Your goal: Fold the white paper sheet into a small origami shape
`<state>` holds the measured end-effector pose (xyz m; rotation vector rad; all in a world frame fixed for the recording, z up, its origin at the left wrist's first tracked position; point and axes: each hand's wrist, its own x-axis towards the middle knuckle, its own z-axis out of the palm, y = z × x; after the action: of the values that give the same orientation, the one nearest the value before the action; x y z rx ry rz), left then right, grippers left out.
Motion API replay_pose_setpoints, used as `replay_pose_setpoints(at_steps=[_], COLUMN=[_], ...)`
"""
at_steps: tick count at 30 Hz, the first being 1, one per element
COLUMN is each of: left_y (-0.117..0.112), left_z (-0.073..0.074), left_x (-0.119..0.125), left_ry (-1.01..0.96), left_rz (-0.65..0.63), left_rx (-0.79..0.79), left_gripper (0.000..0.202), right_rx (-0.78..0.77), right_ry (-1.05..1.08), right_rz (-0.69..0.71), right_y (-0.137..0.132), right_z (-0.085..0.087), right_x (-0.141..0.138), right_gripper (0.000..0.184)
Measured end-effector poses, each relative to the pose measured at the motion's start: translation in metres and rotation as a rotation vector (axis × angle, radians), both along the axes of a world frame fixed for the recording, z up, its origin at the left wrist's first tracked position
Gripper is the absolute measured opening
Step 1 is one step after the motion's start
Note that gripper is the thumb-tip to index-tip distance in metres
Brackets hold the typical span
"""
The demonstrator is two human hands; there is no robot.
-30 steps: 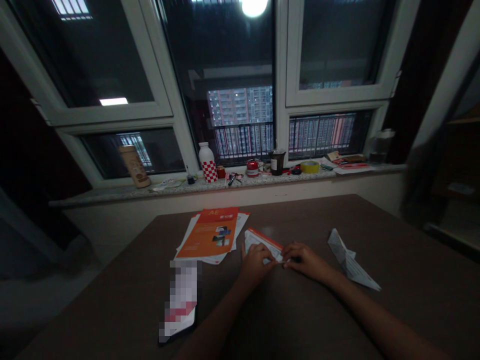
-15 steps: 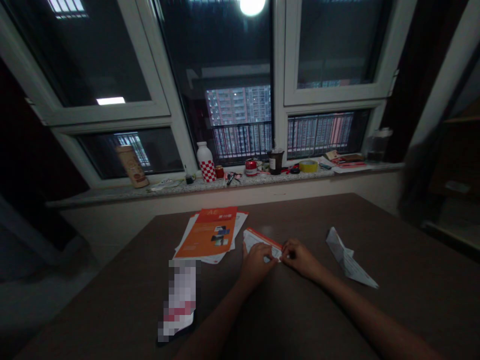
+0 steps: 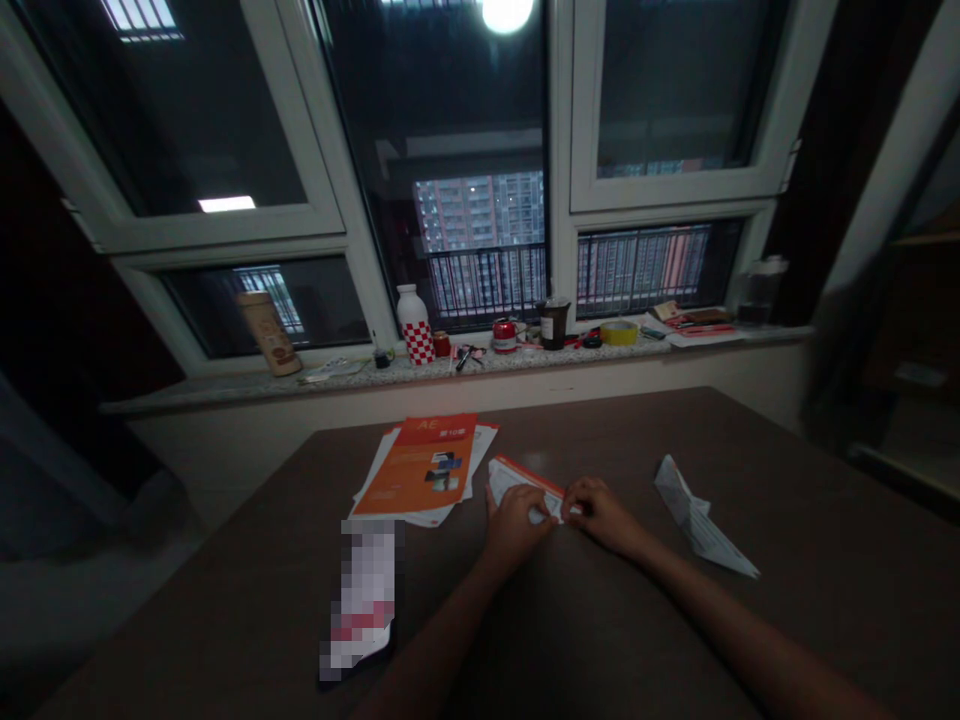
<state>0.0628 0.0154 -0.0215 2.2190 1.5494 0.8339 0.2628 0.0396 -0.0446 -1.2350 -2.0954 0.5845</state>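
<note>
A folded sheet of white paper with an orange edge (image 3: 517, 479) lies on the dark brown table (image 3: 585, 620) in front of me. My left hand (image 3: 513, 525) presses down on its near part with the fingers curled over it. My right hand (image 3: 600, 510) pinches the paper's right end, fingers closed on the fold. Both hands meet at the paper's near right corner, which they hide.
A stack of sheets with an orange flyer (image 3: 421, 465) on top lies left of the hands. A folded paper shape (image 3: 697, 520) rests to the right. A phone (image 3: 361, 603) lies near the front left. The windowsill (image 3: 225, 385) beyond the table holds bottles, cans and tape.
My right hand has slid a little to the left along the paper's edge, closer to my left hand. The left hand stays pressed on the paper.
</note>
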Motion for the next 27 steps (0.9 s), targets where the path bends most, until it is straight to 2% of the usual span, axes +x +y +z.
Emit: replay_pose_setpoints(at_steps=[9, 19, 27], left_y=[0.002, 0.001, 0.003], left_z=[0.001, 0.002, 0.003], left_x=[-0.003, -0.002, -0.005], left_ry=[0.028, 0.049, 0.026], left_rz=[-0.019, -0.012, -0.001], left_rx=[-0.045, -0.052, -0.081], left_gripper=[0.013, 0.014, 0.012], right_rx=[-0.051, -0.061, -0.124], right_ry=[-0.001, -0.012, -0.014], right_rz=[-0.082, -0.094, -0.059], right_y=[0.010, 0.013, 0.015], right_z=[-0.005, -0.006, 0.000], right_x=[-0.003, -0.002, 0.001], right_gripper=[0.009, 0.014, 0.018])
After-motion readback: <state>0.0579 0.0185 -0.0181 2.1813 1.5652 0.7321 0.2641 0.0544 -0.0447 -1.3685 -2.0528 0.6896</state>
